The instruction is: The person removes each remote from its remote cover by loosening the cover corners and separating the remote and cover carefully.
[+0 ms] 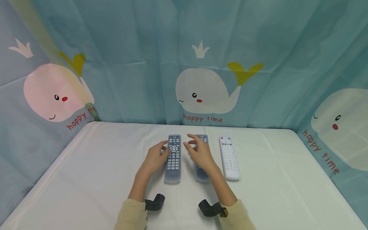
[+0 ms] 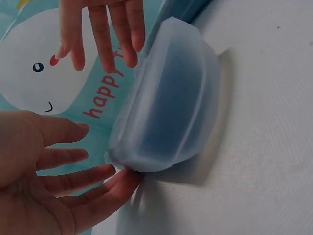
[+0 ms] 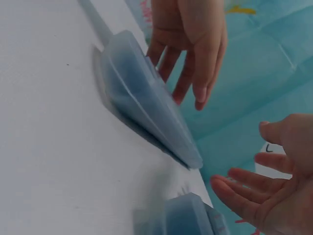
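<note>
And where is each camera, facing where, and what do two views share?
Head: on the head, facing forward and down at table, left remote, middle remote, white remote, curtain; sleeves, forearms, left grip and right grip show.
Left wrist: on that wrist, facing left remote and curtain; left grip lower left, right grip at top.
Right wrist: on that wrist, facing left remote, part of the middle remote and curtain; right grip lower right, left grip at top.
Both wrist views share the left remote and grips.

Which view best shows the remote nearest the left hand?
Head view: the remote shows end to end, face up, the left hand covering little. Left wrist shows its near end; right wrist sees it obliquely; neither shows its face clearly.
</note>
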A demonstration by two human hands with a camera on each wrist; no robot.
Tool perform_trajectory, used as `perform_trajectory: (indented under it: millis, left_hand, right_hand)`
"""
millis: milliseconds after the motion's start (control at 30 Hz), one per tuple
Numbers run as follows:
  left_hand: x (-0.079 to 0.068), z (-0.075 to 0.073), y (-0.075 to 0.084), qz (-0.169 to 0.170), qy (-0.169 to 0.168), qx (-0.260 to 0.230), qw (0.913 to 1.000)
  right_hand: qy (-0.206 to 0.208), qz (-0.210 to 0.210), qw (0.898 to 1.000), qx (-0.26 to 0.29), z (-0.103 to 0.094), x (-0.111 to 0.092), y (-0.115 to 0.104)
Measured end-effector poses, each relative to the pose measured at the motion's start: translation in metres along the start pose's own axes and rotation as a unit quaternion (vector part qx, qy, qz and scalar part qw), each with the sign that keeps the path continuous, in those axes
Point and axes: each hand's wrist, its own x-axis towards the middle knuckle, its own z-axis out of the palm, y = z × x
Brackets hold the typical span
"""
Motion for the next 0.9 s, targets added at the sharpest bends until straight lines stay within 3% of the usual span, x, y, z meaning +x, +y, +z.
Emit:
perform_trajectory:
  millis: [200,533,900]
  left_hand:
    - [0.002,0.003,-0.003,-0.015,-0.008,0.0,0.9999]
    - [0.001,-0.001,-0.008,-0.046,-0.036,-0.031,0.9978]
    - [0.004,-0.003,-0.013,-0.044,-0.052,-0.051,0.9964]
  right_hand:
    - [-0.025,0.007,1.0,0.008,0.008,-0.001,0.003]
    - [-0.074,0.1,0.99,0.06,0.025,-0.001,0.002]
    - [-0.094,0.091,0.991,0.025,0.03,-0.004,0.002]
